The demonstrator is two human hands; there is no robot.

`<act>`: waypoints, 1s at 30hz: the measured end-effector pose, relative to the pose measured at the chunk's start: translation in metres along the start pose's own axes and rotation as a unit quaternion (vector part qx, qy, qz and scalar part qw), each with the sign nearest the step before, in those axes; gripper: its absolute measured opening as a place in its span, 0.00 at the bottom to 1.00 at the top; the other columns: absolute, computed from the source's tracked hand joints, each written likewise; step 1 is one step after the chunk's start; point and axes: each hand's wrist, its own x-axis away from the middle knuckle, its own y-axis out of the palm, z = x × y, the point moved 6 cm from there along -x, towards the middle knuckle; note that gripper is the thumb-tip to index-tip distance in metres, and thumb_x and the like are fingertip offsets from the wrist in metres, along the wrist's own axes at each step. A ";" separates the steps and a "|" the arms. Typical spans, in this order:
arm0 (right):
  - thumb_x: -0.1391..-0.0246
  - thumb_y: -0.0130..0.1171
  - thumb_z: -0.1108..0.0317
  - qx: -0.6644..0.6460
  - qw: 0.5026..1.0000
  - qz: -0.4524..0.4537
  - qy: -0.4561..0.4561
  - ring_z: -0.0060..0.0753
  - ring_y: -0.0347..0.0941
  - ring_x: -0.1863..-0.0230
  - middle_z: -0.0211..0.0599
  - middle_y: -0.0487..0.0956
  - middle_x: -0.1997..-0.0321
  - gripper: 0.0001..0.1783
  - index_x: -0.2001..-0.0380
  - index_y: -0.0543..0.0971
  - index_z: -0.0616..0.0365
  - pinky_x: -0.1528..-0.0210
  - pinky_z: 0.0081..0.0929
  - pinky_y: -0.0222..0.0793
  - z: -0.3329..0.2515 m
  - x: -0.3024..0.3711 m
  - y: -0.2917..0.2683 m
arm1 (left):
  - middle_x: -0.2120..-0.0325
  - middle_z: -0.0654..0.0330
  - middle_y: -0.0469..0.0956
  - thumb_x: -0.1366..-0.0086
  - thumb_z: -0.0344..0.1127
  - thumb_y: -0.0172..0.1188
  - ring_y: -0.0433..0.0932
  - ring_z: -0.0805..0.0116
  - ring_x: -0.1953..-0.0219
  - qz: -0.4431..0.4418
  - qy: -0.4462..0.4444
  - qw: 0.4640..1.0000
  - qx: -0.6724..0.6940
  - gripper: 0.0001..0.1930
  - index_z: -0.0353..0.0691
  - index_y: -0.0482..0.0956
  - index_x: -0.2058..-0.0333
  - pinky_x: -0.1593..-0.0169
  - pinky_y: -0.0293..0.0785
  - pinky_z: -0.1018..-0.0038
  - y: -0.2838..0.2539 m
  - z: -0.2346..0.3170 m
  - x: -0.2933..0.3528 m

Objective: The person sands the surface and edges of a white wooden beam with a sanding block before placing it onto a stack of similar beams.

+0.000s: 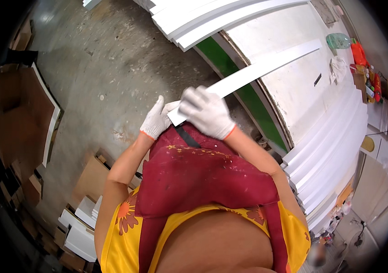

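A long, flat white strip [267,66] runs from just in front of my body out to the right, its far part lying over a white-topped worktable [289,104]. My left hand [155,120], in a white knitted glove with an orange cuff, grips the near end of the strip from the left. Its thumb points up and its other fingers are partly hidden behind the strip. My right hand [206,113], gloved the same way, lies over the strip close to that end. Its fingers look stretched out flat and are slightly blurred.
White strips [194,20] are stacked at the table's far side, with more white lengths [326,145] at the right. A green plastic bottle [338,41] and an orange-red container [358,53] stand at far right. Cardboard boxes [25,109] are on the concrete floor at left.
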 end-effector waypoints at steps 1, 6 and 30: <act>0.50 0.60 0.66 0.064 0.995 -0.042 0.058 0.40 0.76 0.56 0.34 0.75 0.49 0.10 0.61 0.79 0.43 0.58 0.38 0.77 0.028 -0.002 -0.012 | 0.38 0.43 0.72 0.20 0.54 0.33 0.73 0.54 0.37 0.057 0.003 0.997 -0.049 0.36 0.18 0.65 0.37 0.30 0.64 0.61 0.004 0.002 0.001; 0.44 0.61 0.58 0.124 0.919 0.174 0.330 0.54 0.74 0.40 0.51 0.75 0.37 0.23 0.45 0.83 0.50 0.37 0.43 0.69 0.246 0.088 -0.095 | 0.40 0.50 0.76 0.27 0.53 0.54 0.72 0.60 0.37 0.073 0.002 0.914 -0.400 0.34 0.26 0.71 0.37 0.32 0.64 0.67 0.027 0.012 -0.009; 0.51 0.61 0.61 0.140 0.973 0.146 0.114 0.39 0.75 0.60 0.33 0.74 0.60 0.10 0.64 0.78 0.45 0.65 0.39 0.74 0.084 0.021 -0.098 | 0.44 0.49 0.78 0.29 0.42 0.58 0.78 0.65 0.43 0.052 -0.005 0.970 -0.238 0.28 0.24 0.72 0.39 0.37 0.71 0.70 0.070 0.011 -0.011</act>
